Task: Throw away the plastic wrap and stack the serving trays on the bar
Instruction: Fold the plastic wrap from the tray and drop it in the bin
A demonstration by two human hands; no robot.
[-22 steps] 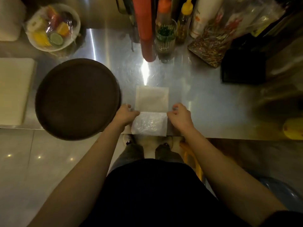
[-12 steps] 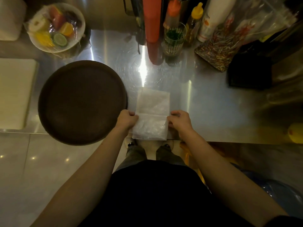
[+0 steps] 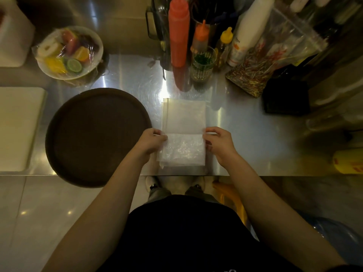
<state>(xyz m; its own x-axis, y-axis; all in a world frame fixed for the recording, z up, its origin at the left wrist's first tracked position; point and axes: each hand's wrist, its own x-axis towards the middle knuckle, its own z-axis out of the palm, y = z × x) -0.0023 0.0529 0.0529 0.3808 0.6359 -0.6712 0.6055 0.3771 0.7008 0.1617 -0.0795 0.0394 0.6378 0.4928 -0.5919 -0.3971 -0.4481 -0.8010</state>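
A folded sheet of clear plastic wrap (image 3: 184, 118) lies flat on the steel bar (image 3: 245, 138), near its front edge. My left hand (image 3: 152, 139) pinches its left side at the fold line and my right hand (image 3: 219, 141) pinches its right side. The near half of the wrap looks crinkled, the far half smooth. A round dark brown serving tray (image 3: 94, 136) rests on the bar just left of my left hand, with its near rim hanging over the edge.
A wrapped bowl of cut fruit (image 3: 69, 53) stands at the back left. A white cutting board (image 3: 18, 128) lies far left. Sauce bottles (image 3: 178, 34), a glass (image 3: 203, 63), a clear bag (image 3: 261, 69) and a black box (image 3: 285, 97) line the back.
Both hands have kept hold of the wrap's sides. The wrap has shifted a little away from the front edge, and the view has tilted slightly.
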